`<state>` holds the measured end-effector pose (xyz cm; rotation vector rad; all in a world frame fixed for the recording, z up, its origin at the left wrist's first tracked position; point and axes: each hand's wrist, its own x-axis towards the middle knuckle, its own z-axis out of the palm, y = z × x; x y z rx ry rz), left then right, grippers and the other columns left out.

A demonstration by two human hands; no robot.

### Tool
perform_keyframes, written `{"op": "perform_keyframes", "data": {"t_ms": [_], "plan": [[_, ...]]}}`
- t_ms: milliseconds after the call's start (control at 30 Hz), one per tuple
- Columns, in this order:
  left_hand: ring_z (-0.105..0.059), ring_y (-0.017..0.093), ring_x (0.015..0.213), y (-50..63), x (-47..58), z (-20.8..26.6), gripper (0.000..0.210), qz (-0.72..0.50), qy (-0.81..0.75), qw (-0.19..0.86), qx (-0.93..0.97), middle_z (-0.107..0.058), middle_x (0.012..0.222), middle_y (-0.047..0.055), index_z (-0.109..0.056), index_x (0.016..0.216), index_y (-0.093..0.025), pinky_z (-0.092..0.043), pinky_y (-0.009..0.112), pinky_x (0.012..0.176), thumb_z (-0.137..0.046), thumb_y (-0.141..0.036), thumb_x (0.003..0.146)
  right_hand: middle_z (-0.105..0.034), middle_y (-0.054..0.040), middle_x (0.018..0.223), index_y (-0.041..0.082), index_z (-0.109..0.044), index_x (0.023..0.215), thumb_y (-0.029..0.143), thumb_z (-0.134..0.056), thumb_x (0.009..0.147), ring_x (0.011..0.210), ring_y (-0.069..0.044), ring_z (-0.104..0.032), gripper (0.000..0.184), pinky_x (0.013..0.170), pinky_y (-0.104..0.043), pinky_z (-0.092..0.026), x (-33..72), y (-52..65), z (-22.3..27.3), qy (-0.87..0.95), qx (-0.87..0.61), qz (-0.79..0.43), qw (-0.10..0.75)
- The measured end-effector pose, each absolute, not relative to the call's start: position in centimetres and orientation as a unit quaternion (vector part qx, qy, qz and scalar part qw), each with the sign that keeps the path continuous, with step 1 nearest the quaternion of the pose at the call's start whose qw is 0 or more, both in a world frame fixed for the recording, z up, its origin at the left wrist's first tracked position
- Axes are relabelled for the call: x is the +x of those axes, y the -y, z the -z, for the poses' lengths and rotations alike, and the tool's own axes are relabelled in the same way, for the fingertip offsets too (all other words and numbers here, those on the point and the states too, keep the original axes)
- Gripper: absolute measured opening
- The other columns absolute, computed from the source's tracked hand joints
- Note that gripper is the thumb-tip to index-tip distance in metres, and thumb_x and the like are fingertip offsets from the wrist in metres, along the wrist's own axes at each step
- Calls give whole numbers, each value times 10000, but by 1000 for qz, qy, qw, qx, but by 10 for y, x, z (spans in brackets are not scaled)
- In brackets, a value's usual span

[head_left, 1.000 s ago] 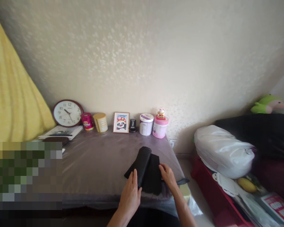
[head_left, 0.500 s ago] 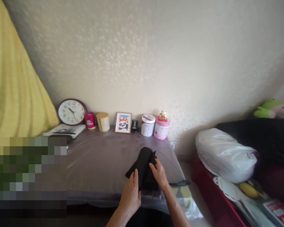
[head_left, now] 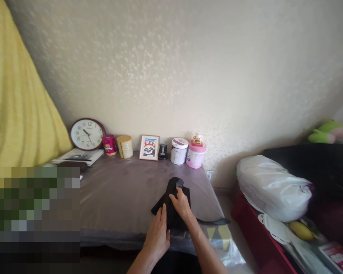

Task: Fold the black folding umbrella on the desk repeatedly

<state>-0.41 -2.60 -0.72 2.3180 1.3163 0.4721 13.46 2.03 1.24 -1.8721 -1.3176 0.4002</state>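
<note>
A black folded cloth [head_left: 171, 190] lies near the front of the table, its folds narrowing toward the back. My left hand [head_left: 158, 232] rests along the cloth's near left side with its fingers stretched out and together. On top of the cloth, my right hand [head_left: 180, 202] holds a fold, thumb toward the left and index finger pointing away; its other fingers are mostly hidden. A dark strap-like piece [head_left: 214, 221] sticks out to the right from beneath my right forearm. Whether it belongs to the cloth, I cannot tell.
Along the wall stand a clock [head_left: 87, 134], a magenta can [head_left: 109, 145], a yellow-lidded tin [head_left: 125, 147], a panda picture [head_left: 149, 147], a white tub [head_left: 179, 151] and a pink tub [head_left: 196, 156] under a figurine. Right of the table, a white bag [head_left: 271, 186] sits over a red box [head_left: 251, 224].
My right hand has moved left from the cloth's right edge onto its middle, carrying a fold over. My left hand has stayed nearly in place.
</note>
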Motion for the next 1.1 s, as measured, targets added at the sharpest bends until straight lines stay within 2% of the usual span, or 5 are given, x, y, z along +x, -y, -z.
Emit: {"op": "perform_keyframes", "data": {"t_ms": [267, 500, 800, 967, 1100], "plan": [[-277, 239, 1336, 22, -4, 16, 864, -200, -465, 234, 830, -270, 1455, 175, 10, 1410, -116, -327, 409, 1058, -432, -56, 670, -647, 18, 700, 182, -529, 1106, 250, -539, 759, 476, -119, -598, 354, 391, -203, -450, 122, -18, -19, 504, -695, -288, 425], [-371, 212, 1289, 24, -7, 12, 906, -230, -449, 233, 832, -276, 1451, 166, 143, 1395, -141, -368, 351, 1017, -426, -56, 694, -591, 47, 505, 190, -585, 808, 243, -441, 841, 422, -90, -594, 157, 414, -146, -419, 117, -13, -27, 544, -654, -329, 409], [-351, 236, 1300, 21, -9, 25, 758, -184, -471, 215, 835, -298, 1437, 192, -57, 1401, -54, -357, 345, 1028, -414, -127, 736, -668, 22, 744, 200, -548, 966, 219, -436, 833, 415, -75, -576, 175, 423, -171, -436, 115, -2, -20, 551, -617, -320, 461], [-337, 231, 1308, 19, -9, 49, 719, -230, -453, 171, 844, -317, 1437, 154, -102, 1398, -98, -346, 377, 1045, -382, -130, 737, -676, -29, 892, 211, -617, 938, 227, -443, 866, 772, -145, -644, 189, 746, -272, -498, 124, 9, -23, 632, -606, -141, 462], [-371, 238, 1288, 18, -10, 60, 732, -253, -445, 144, 847, -347, 1417, 155, -45, 1401, -111, -368, 404, 1032, -370, -133, 745, -662, -51, 1064, 219, -659, 946, 220, -464, 880, 1120, -196, -515, 206, 1007, -383, -335, 133, 3, -15, 702, -580, -40, 411]]}}
